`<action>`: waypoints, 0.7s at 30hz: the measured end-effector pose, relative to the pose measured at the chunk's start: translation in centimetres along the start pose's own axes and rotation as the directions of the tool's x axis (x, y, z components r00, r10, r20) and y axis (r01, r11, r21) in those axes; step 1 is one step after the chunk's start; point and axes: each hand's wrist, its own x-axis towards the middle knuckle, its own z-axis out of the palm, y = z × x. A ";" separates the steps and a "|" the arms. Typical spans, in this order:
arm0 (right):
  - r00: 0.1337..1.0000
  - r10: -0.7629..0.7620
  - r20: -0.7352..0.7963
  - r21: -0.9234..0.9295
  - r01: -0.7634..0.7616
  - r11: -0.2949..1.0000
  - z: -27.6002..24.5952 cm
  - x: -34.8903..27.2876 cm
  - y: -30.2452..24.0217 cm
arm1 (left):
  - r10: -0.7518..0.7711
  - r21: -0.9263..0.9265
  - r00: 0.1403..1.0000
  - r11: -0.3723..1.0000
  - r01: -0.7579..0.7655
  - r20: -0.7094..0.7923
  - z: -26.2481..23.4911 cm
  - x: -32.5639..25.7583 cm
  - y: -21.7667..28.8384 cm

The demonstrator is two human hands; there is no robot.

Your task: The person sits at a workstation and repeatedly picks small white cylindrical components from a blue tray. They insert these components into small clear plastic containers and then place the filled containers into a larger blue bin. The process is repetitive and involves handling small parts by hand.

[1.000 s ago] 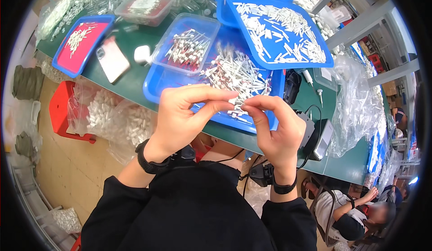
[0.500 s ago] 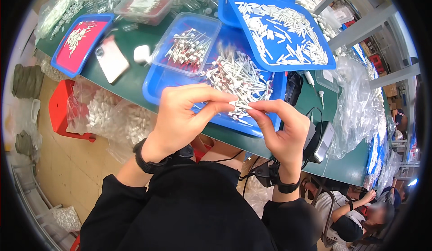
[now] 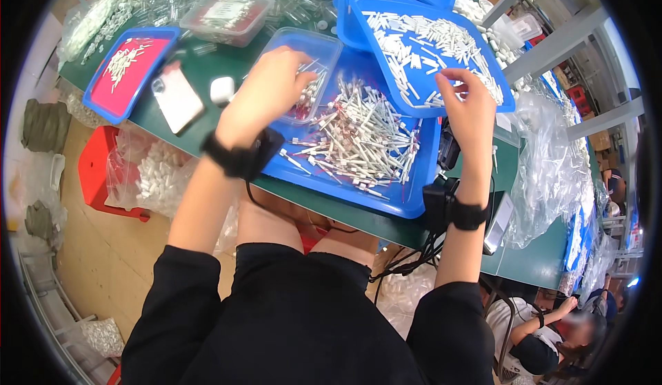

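Note:
My left hand (image 3: 274, 85) hangs over the clear plastic container (image 3: 334, 47) of thin white-and-red sticks. Its thumb and forefinger are apart, with nothing visible between them; the other fingers are hidden. Above the blue tray (image 3: 501, 102) of short white tubes (image 3: 452, 36), my right hand (image 3: 470, 102) has its thumb and forefinger brought together. Whatever it may pinch is too small to make out. Between my arms lies a heap of white sticks with red parts (image 3: 365, 130) in a larger blue tray (image 3: 403, 205), with the clear container standing in its far left part.
At the left are a pink-bottomed blue tray (image 3: 158, 54) with white sticks, a phone (image 3: 178, 101) and a small white case (image 3: 222, 90). Behind stands a lidded clear box (image 3: 241, 36). Clear plastic bags (image 3: 545, 171) lie right. A person (image 3: 531, 330) sits lower right.
My hands were together over the heap, pinching a white stick. They have parted: the left went up and left to the clear container, the right up and right to the tube tray.

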 end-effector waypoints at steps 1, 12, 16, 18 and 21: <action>0.998 0.049 0.034 -0.072 -0.046 0.996 0.6 0.8 1.1 | -0.060 0.071 0.996 0.996 0.055 0.072 0.5 0.8 -1.0; 0.991 0.056 0.122 -0.264 -0.022 0.964 4.2 2.7 2.4 | -0.162 0.321 0.987 0.934 0.156 -0.009 3.0 2.6 -2.0; 0.997 -0.076 0.019 -0.083 0.078 0.994 3.4 2.8 2.1 | -0.040 0.116 0.983 0.991 0.062 -0.177 0.5 1.6 -0.8; 0.982 -0.160 -0.100 0.050 0.165 0.985 2.0 2.4 1.0 | -0.070 -0.162 0.979 0.986 0.039 -0.190 -0.8 1.2 0.9; 0.995 -0.067 -0.077 0.337 0.089 0.937 -0.6 0.2 -3.7 | -0.120 -0.513 0.981 0.858 0.025 -0.153 -2.8 -1.2 4.0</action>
